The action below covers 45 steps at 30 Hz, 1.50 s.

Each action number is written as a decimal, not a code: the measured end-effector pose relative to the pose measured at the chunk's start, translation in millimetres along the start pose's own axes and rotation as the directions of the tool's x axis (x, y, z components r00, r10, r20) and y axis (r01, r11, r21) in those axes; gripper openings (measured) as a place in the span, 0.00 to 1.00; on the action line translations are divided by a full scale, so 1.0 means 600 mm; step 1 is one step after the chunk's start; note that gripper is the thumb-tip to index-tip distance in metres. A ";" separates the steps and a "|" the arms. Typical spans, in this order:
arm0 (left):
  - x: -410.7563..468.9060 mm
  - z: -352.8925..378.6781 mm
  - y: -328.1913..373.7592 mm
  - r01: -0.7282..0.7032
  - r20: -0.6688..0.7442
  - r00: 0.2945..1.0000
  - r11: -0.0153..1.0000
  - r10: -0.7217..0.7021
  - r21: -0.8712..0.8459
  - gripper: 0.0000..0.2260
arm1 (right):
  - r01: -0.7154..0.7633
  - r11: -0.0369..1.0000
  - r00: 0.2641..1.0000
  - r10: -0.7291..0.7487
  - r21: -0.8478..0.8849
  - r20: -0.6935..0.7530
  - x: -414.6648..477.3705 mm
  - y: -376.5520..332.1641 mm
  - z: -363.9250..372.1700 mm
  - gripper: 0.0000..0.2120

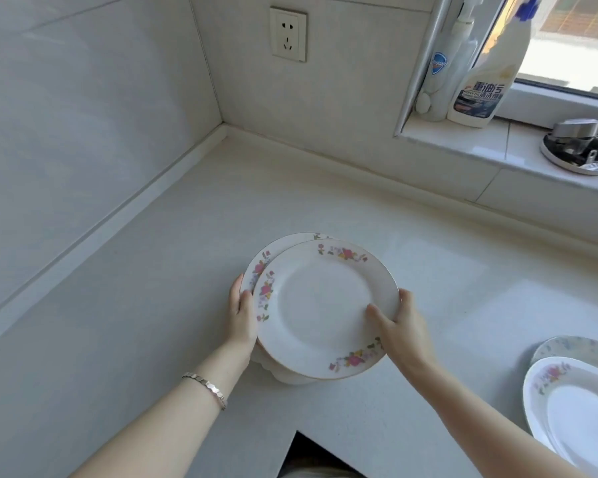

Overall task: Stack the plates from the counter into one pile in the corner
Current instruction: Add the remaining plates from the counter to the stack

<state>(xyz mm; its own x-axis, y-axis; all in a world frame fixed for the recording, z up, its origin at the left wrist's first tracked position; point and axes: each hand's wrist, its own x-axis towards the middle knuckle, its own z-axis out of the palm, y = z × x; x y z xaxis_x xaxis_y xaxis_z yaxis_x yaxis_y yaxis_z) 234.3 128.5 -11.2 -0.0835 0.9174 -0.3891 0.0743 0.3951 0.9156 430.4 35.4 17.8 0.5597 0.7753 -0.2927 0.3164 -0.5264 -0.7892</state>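
A white plate with pink flowers (320, 305) lies on top of a second flowered plate (273, 251), whose rim shows at the upper left; more white crockery shows beneath them. My left hand (244, 313) holds the pile's left edge, thumb on the rim. My right hand (399, 326) grips the top plate's right edge, thumb on its face. The pile sits in the middle of the pale counter (152, 270). Two more plates lie at the right: a flowered oval one (580, 412) over a bluish one (573, 346).
The counter's corner (223, 127) lies far behind the pile, under a wall socket (288, 34). On the window sill stand a cleaner bottle (487, 81), a soap bottle (441, 74) and a metal dish with utensils (580, 148). A dark gap (311, 453) cuts the counter's front edge.
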 end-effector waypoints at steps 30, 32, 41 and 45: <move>0.003 -0.001 -0.003 0.374 0.168 0.927 0.855 -0.335 -0.358 0.17 | -0.337 0.561 0.928 0.063 0.756 0.367 0.069 0.076 0.098 0.34; 0.000 -0.002 -0.007 0.365 0.167 0.931 0.855 -0.326 -0.368 0.17 | -0.340 0.545 0.925 0.046 0.767 0.378 0.069 0.078 0.099 0.31; 0.007 -0.014 -0.011 0.380 0.236 0.916 0.892 -0.325 -0.245 0.24 | -0.321 0.599 0.925 0.032 0.734 0.379 0.059 0.067 0.089 0.35; 0.018 -0.017 0.001 0.292 0.030 0.955 0.953 -0.294 0.077 0.24 | -0.350 0.785 0.876 0.081 0.511 0.475 0.054 0.059 0.051 0.32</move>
<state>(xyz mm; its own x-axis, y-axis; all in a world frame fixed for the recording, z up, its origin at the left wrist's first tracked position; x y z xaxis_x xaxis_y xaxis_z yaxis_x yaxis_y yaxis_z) 223.4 137.9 -13.7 -0.0719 0.7614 -0.6443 0.1228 0.6478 0.7518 436.4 52.7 -36.2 0.1523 0.8022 -0.5773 -0.3386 -0.5064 -0.7931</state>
